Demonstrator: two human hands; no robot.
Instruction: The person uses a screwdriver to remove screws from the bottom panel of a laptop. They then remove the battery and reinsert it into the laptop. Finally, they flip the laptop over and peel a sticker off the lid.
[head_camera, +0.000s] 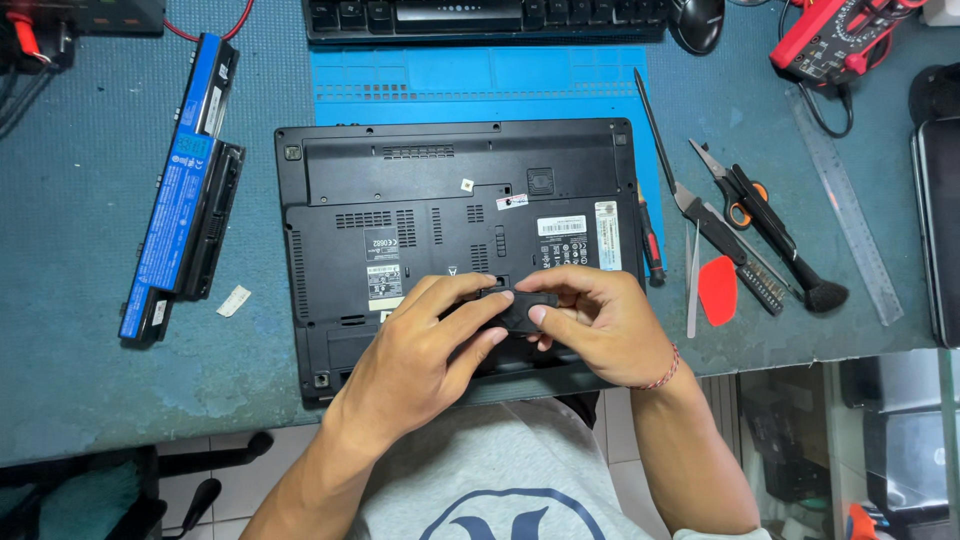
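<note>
A black laptop (450, 200) lies upside down on a blue mat (480, 80), its battery bay empty along the far edge. My left hand (415, 355) and my right hand (600, 325) meet over the laptop's near edge. Both pinch a small flat black cover piece (522, 308) between fingers and thumbs, just above the base. A red thread bracelet sits on my right wrist.
Two laptop batteries (185, 190) lie left of the laptop. To the right are a screwdriver (650, 240), tweezers, scissors (740, 200), a brush (815, 285), a red pick (717, 290), a clear ruler (845, 220). A keyboard (480, 18), mouse and red multimeter (835, 35) sit at the back.
</note>
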